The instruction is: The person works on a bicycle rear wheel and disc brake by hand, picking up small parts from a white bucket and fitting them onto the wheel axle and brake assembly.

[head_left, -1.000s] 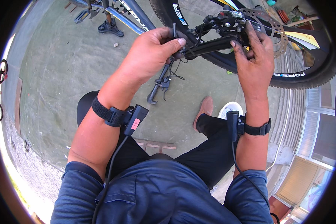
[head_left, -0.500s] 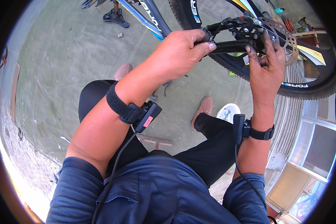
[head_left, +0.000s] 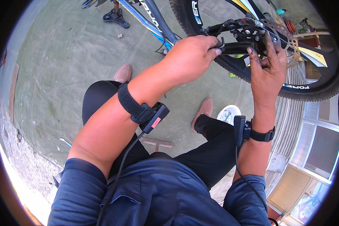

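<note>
A bicycle's black frame tube [head_left: 239, 48] runs between my hands, with the disc brake caliper [head_left: 248, 31] above it and the perforated brake rotor [head_left: 288, 43] to its right. My left hand [head_left: 197, 52] is closed, thumb against fingers, on a small black clip-like piece [head_left: 222, 46] at the tube; its exact kind is unclear. At the tube's right end, beside the caliper, my right hand [head_left: 269, 67] is bent round the frame. Its thumb touches the tube, and the index finger reaches up to the caliper; the other fingers are partly hidden.
The wheel's black tyre [head_left: 309, 95] curves behind my right hand. A white bucket [head_left: 229, 113] stands on the floor past my right shoe. At the far left is a black stand foot [head_left: 116, 18]. A wooden piece [head_left: 157, 142] lies between my legs.
My left hand has slid right along the frame tube, with the small black piece in its fingers. My right hand stays at the caliper, almost unmoved.
</note>
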Demonstrator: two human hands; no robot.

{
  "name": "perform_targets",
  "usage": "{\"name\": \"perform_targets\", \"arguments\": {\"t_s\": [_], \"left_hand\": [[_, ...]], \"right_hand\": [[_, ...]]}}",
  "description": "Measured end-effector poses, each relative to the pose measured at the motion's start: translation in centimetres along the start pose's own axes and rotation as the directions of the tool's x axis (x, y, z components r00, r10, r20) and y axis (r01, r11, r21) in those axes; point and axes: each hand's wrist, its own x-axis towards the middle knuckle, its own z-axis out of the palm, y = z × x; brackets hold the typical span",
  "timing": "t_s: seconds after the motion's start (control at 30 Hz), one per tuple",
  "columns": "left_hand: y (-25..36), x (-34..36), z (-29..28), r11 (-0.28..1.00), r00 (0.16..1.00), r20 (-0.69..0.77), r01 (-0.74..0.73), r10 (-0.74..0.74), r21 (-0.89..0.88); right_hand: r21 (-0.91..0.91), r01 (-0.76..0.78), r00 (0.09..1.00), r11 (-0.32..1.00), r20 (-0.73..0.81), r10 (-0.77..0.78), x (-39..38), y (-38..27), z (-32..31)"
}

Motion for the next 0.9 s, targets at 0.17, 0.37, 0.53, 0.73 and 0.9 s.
{"name": "perform_targets", "arguments": {"t_s": [0.17, 0.37, 0.53, 0.73, 0.9], "left_hand": [[-0.2, 1.3, 0.6, 0.963, 0.983, -0.018, -0.174, 0.181, 0.208], [-0.4, 2.6, -0.1, 0.880, 0.941, 0.011, -0.322, 0.339, 0.350], [-0.3, 2.8, -0.6, 0.838, 0.922, 0.036, -0.367, 0.387, 0.404], [0.9, 3.2, -0.3, 0.825, 0.876, 0.015, -0.459, 0.482, 0.329], [1.9, 3.7, 0.0, 0.801, 0.860, 0.016, -0.482, 0.510, 0.355]], "right_hand": [[0.079, -0.018, 1.000, 0.997, 0.018, 0.016, 0.1, -0.3, -0.1], [0.052, 0.005, 1.000, 0.999, 0.007, -0.005, 0.1, -0.2, -0.1], [0.073, -0.006, 1.000, 0.997, 0.011, 0.005, 0.0, -0.1, -0.1], [0.095, -0.009, 1.000, 0.995, 0.009, 0.009, 0.0, 0.1, -0.1], [0.097, -0.001, 1.000, 0.995, 0.006, 0.000, 0.0, 0.2, -0.2]]}}
